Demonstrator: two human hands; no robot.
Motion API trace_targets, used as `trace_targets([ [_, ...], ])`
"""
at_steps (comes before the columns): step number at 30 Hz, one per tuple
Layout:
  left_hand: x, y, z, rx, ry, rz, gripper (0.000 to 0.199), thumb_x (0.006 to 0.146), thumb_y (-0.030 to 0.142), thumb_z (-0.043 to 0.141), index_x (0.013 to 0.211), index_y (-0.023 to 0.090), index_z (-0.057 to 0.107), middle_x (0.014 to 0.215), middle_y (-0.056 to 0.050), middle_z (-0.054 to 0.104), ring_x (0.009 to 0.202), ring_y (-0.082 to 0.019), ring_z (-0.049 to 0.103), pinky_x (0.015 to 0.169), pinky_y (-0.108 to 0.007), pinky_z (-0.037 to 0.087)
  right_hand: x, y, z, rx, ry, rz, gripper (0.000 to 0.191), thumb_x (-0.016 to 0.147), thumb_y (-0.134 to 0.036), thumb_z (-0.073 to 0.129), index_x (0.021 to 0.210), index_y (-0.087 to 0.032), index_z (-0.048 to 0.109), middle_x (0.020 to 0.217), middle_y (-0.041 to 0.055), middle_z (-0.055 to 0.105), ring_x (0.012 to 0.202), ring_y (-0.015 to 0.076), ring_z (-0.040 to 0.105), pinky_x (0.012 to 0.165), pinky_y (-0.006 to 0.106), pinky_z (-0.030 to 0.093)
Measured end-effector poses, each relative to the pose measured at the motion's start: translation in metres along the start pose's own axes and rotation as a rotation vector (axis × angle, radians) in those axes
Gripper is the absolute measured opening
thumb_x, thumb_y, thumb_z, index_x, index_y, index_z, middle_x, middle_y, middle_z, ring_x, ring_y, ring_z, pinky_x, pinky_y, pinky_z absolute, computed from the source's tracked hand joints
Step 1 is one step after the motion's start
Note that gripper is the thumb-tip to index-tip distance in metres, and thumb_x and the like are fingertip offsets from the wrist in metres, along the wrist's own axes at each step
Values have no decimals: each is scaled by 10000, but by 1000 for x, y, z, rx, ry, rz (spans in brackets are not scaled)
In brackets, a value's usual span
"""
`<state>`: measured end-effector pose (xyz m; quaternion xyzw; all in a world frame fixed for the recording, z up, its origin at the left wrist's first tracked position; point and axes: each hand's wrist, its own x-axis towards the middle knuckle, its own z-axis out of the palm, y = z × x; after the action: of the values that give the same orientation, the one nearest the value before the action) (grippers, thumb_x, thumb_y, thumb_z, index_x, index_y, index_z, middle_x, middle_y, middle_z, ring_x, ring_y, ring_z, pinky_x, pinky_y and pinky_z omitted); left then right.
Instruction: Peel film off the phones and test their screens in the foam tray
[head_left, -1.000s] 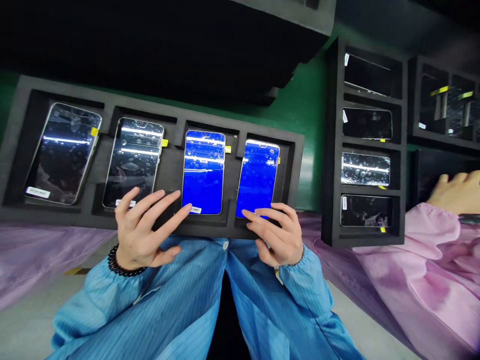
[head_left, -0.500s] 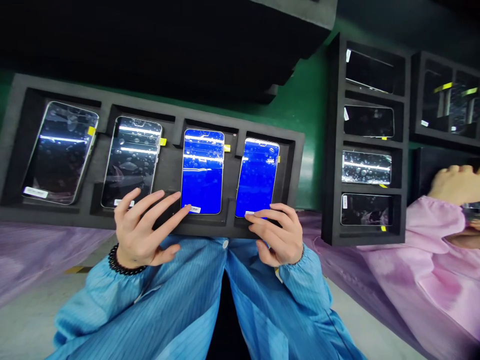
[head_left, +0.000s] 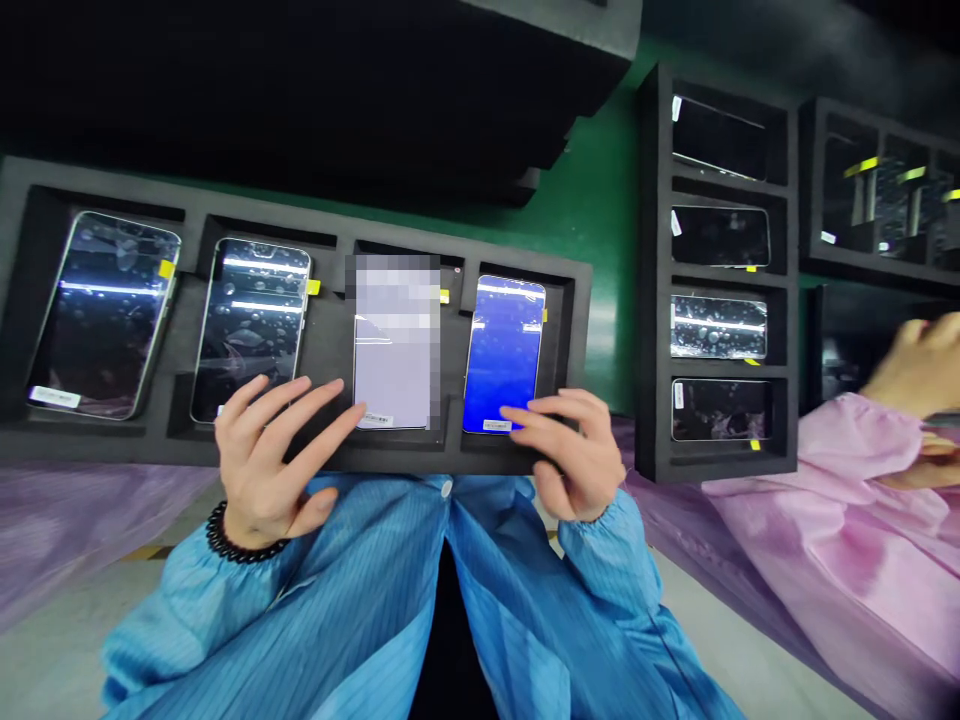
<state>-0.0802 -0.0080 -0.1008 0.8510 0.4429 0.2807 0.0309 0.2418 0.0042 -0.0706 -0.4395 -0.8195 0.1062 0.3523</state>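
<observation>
In front of me a long black foam tray (head_left: pixel 262 220) holds a row of smartphones in its slots. The two on the left, a dark phone (head_left: pixel 109 320) and another dark phone (head_left: pixel 255 320), have unlit screens. Beside them lies a phone with a pale screen (head_left: pixel 394 370), partly pixelated, then a phone with a blue screen (head_left: pixel 504 350). My left hand (head_left: pixel 274 465) is spread over the tray's near edge, its index fingertip at the pale phone's lower left corner. My right hand (head_left: pixel 574 450) has its fingers apart, the index fingertip on the blue phone's lower end.
A second black tray (head_left: pixel 716 460) with several dark phones stands to the right, and another tray (head_left: pixel 814 180) lies beyond it. A co-worker's hand (head_left: pixel 919 365) and pink sleeve (head_left: pixel 855 440) are at the far right. Dark stacked blocks (head_left: pixel 337 100) rise behind my tray.
The third phone's screen has gone from blue to pale. My right hand has shifted slightly right, its index finger still at the blue phone. The whole view has shifted slightly.
</observation>
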Motion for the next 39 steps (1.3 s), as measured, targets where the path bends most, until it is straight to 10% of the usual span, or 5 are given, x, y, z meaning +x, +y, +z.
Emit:
trace_targets([
  [5, 39, 17, 0, -311, -54, -236, 515, 1031, 352, 304, 1513, 277, 472, 1478, -55, 578, 1454, -318, 434, 1218, -550, 344, 25, 28, -5, -162, 184, 347, 218, 960, -179, 499, 1050, -241, 687, 1073, 41, 767, 1083, 245, 631, 959, 435, 513],
  [16, 115, 81, 55, -428, -390, -382, 768, 1021, 579, 288, 1565, 37, 290, 1636, -236, 320, 1591, -342, 146, 1279, -577, 255, 66, 57, 17, -507, -98, 494, 237, 980, -320, 557, 781, -214, 632, 952, 76, 644, 938, 275, 527, 800, 416, 390],
  [28, 115, 76, 43, -585, -287, -598, 611, 986, 325, 324, 1571, 154, 278, 1418, -145, 598, 1281, -242, 582, 1126, -487, 457, 31, 28, 1, -19, -117, 185, 193, 1046, -294, 502, 918, -229, 630, 968, 25, 707, 992, 199, 572, 931, 371, 447],
  [34, 121, 71, 42, -689, -457, -600, 787, 878, 325, 426, 1611, 165, 191, 1555, -163, 477, 1347, -284, 526, 1180, -528, 385, 12, 12, 13, -231, 27, 415, 188, 1037, -229, 467, 926, -212, 617, 1269, 98, 710, 1339, 291, 507, 1171, 582, 346],
  [39, 141, 74, 52, -1095, -359, -987, 786, 834, 430, 537, 1528, 121, 339, 1393, -161, 606, 1232, -281, 599, 1103, -483, 452, 10, 8, 16, -211, 168, 433, 163, 1024, -192, 475, 932, -227, 605, 1131, 63, 757, 1247, 268, 599, 1124, 552, 432],
])
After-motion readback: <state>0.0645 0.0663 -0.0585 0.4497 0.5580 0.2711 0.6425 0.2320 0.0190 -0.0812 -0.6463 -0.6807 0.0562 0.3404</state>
